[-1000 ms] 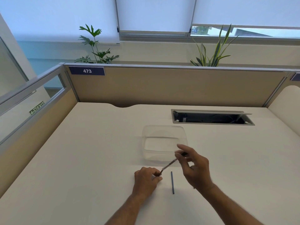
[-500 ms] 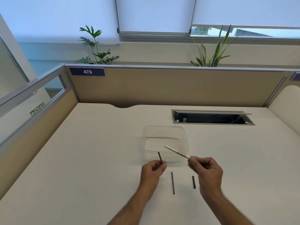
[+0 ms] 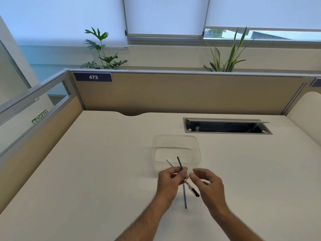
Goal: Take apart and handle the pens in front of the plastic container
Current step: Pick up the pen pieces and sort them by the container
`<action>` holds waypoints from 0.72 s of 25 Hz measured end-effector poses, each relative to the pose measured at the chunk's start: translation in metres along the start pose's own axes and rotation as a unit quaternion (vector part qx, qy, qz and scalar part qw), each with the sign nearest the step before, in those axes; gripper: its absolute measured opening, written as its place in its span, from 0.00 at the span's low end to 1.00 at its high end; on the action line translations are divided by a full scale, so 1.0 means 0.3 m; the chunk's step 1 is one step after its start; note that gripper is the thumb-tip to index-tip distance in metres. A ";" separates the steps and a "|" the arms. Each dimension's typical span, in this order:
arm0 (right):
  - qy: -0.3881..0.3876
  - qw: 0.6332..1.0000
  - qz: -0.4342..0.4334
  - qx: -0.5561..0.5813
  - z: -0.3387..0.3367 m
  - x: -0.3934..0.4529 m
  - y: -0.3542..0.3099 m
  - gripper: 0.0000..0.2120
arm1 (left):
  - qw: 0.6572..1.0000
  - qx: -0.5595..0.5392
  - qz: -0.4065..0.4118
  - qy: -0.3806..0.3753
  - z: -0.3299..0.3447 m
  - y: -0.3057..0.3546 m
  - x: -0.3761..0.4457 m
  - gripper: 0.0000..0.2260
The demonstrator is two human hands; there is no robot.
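My left hand (image 3: 171,181) grips two pen parts at once. One is a white pen barrel (image 3: 170,163) that slants through the fingers, with a dark lower end (image 3: 195,193). The other is a thin dark stick (image 3: 179,162) that points up toward the container. My right hand (image 3: 210,186) hovers just right of the barrel with its fingers apart and nothing in them. A thin dark blue rod (image 3: 185,197) lies on the desk between my hands. The clear plastic container (image 3: 176,138) stands just beyond them.
The cream desk (image 3: 104,162) has tan partition walls at the back and left. An open cable hatch (image 3: 225,126) is sunk into the desk at the back right. Two potted plants stand behind the partition.
The white barrel has passed from my right hand into my left, which now holds both parts. My right hand has let go and opened. My hands came closer together.
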State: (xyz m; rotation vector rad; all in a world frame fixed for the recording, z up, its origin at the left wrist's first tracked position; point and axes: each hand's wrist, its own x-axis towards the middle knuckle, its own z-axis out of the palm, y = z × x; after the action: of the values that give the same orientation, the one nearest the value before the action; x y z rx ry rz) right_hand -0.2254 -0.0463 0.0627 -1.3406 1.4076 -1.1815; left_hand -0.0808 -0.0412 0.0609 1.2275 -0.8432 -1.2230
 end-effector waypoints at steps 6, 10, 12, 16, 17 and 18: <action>-0.052 0.994 -0.083 -0.040 0.017 0.058 -0.069 0.08 | 0.978 0.169 0.116 -0.027 0.011 0.006 -0.009 0.11; -0.069 0.993 -0.090 -0.031 0.031 0.073 -0.072 0.06 | 0.968 0.200 0.145 -0.033 0.000 0.002 -0.008 0.08; -0.066 0.994 -0.083 0.001 0.026 0.096 -0.090 0.08 | 0.970 0.194 0.141 -0.030 -0.015 0.004 -0.001 0.10; -0.077 0.984 -0.133 -0.084 0.021 0.167 -0.129 0.12 | 0.959 0.225 0.171 0.010 -0.058 0.019 0.011 0.21; -0.081 0.976 -0.153 -0.130 0.024 0.184 -0.132 0.12 | 0.954 0.236 0.182 0.019 -0.067 0.020 0.013 0.22; -0.086 0.968 -0.168 -0.164 0.027 0.203 -0.132 0.11 | 0.951 0.243 0.189 0.027 -0.074 0.020 0.013 0.23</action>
State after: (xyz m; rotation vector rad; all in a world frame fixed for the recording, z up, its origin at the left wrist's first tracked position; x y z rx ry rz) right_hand -0.2140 -0.1071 0.1018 -1.9280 1.3229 -1.0390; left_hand -0.0574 -0.0405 0.0617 1.3942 -1.3205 -0.6849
